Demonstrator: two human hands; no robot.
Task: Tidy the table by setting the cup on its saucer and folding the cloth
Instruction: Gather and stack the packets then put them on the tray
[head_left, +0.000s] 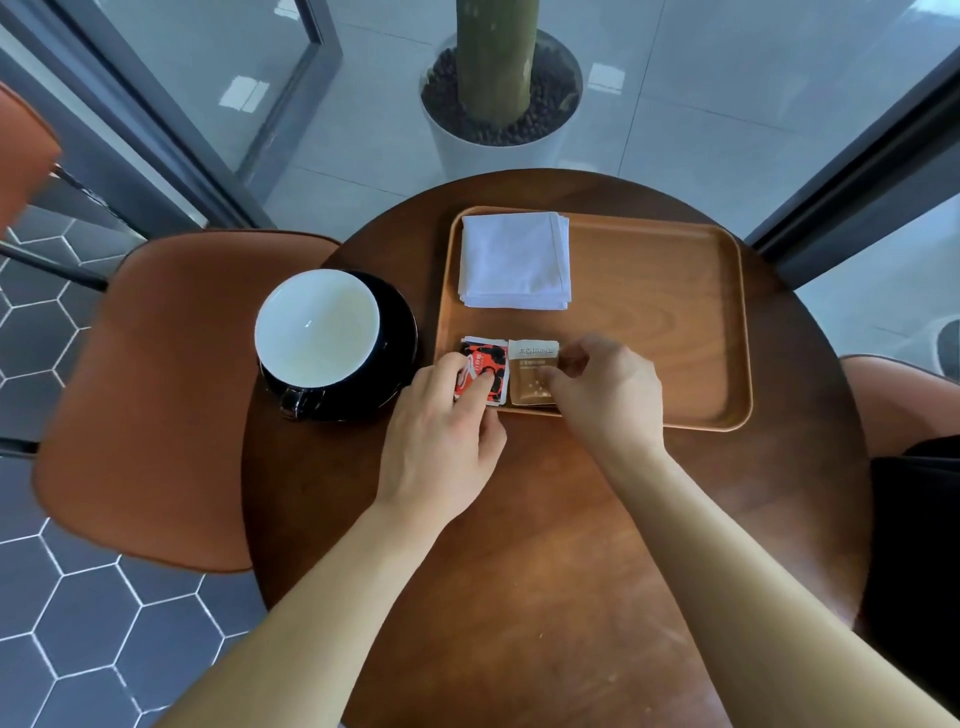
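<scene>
Both hands reach over the bench (519, 545), my left hand (441, 441) pressing fingertips on the red packet (483, 358), my right hand (605, 395) pinching the brown packet (530, 379) beside it in the wooden tray (675, 312).

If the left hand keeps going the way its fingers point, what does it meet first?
The left hand points up and right, fingertips already on the red packet in the tray. Beyond the packet, the folded cloth looks next in line, though depth is uncertain.

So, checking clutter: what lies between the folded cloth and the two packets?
Nothing: in the head view only bare tray separates the cloth from the packets.
</scene>
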